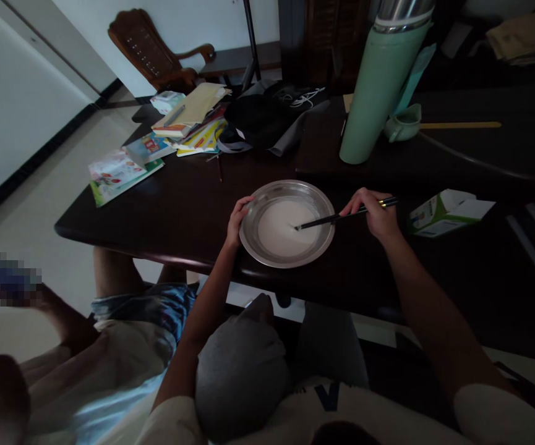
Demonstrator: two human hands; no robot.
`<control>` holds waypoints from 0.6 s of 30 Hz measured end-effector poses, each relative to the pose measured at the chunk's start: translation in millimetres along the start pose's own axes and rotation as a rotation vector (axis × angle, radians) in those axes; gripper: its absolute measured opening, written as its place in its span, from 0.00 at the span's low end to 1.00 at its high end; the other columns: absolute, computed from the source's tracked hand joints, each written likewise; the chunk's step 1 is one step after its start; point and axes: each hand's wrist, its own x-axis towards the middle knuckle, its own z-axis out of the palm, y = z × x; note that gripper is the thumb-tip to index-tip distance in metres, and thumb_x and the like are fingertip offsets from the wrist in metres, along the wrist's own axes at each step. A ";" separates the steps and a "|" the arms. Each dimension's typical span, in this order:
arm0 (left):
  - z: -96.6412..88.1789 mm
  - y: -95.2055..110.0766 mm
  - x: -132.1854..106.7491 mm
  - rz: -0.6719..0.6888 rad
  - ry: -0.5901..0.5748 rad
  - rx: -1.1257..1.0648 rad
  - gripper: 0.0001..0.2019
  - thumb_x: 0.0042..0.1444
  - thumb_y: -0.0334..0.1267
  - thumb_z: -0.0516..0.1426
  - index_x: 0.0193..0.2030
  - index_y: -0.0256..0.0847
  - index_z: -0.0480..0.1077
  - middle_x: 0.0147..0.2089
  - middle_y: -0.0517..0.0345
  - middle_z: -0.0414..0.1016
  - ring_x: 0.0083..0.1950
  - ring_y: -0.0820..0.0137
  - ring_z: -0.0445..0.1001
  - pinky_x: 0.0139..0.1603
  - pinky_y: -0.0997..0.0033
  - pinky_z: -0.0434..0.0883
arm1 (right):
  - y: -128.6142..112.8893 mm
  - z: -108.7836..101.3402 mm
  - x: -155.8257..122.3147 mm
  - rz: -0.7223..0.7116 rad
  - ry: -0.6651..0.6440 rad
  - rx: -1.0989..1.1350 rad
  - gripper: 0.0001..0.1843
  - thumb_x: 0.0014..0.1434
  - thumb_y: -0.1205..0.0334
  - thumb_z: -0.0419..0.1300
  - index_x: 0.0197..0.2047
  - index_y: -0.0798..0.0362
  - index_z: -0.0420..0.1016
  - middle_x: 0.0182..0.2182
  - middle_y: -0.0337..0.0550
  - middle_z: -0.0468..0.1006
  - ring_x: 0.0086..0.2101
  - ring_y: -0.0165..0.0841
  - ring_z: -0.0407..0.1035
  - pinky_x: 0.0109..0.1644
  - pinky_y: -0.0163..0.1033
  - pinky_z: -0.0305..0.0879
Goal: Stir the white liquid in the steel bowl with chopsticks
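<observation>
Two hands of mine are at work over the dark counter (188, 216). My left hand (238, 220) is clamped on the left rim of a round metal bowl (290, 190), fingers bent against its edge. My right hand (376, 213) is closed tightly around a pair of black chopsticks (325, 220) with gold bands, fingers drawn together near the upper end; I hold them at a low slant, pointing left, so that their tips meet the pale liquid (276, 228) near the middle of the bowl. The bowl sits flat near the counter's front edge, directly before me, between my hands. Just to the right of my right hand lies a green-and-white carton (448, 213), its flaps spread. Beyond the bowl, to the right, a tall green flask (383, 93) stands beside a small green jug (405, 123).
</observation>
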 end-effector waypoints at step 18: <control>-1.4 -1.3 1.4 0.033 -0.011 0.062 0.17 0.55 0.48 0.57 0.48 0.45 0.72 0.51 0.54 0.74 0.54 0.59 0.73 0.55 0.61 0.69 | -4.3 8.0 -4.5 0.028 -0.225 -0.081 0.24 0.64 0.41 0.58 0.25 0.48 0.76 0.31 0.41 0.85 0.37 0.39 0.77 0.48 0.47 0.68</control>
